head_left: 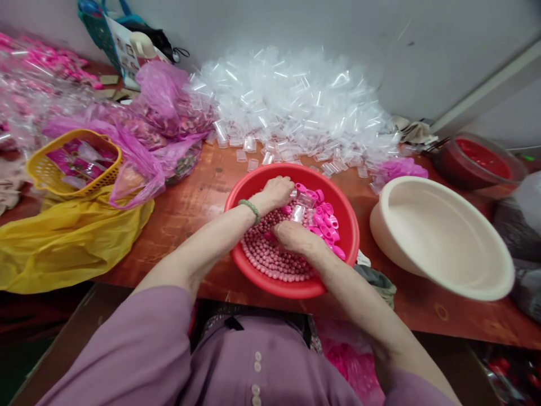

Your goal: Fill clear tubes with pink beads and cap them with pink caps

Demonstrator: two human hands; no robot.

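A red basin holds strings of pink beads, bright pink plastic pieces and some clear plastic pieces. My left hand, with a green bangle on its wrist, is over the upper part of the basin, its fingers curled beside a clear piece. Below it, my right hand reaches down onto the beads with bent fingers, next to a small bright pink piece. What either hand grips is too hidden to make out.
Behind the basin lies a large heap of clear plastic pieces. A cream basin stands at the right. To the left are a yellow basket, a yellow bag and pink bags.
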